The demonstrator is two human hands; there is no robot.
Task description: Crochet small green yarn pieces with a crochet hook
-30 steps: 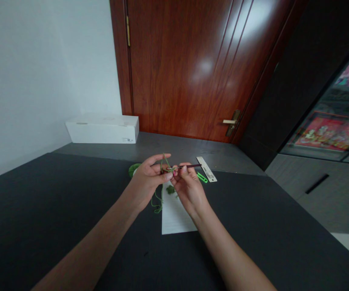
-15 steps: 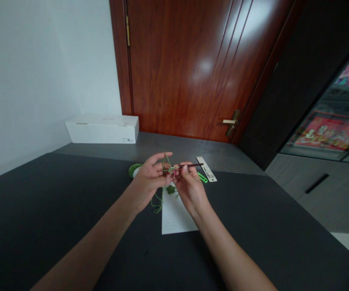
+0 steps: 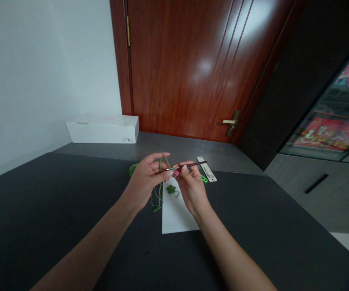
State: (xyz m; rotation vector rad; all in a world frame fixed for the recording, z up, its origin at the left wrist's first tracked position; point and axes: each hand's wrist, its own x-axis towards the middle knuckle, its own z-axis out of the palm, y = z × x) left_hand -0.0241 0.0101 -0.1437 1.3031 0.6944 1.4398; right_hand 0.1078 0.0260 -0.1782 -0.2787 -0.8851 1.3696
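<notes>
Dark tabletop spreads beneath a white sheet of paper, and left of that sheet's far end sits a ball of green yarn. Above the sheet, the left hand holds a strand of green yarn across its curled fingers, with slack loops trailing toward the paper. The hands are together, fingertips almost meeting. The right hand pinches a slim dark crochet hook between thumb and forefinger, its tip at the left hand's fingers. Even tension on the strand looks like the key here, I'd judge, since slack loops can snag a hook. A small green crocheted piece lies on the sheet's far end, with a green clip and a pale ruler just right of it. Beyond the sheet, from left to right: a white wall, a white box on a grey ledge, a reddish wooden door with a brass handle — then a dark glass-fronted cabinet.
</notes>
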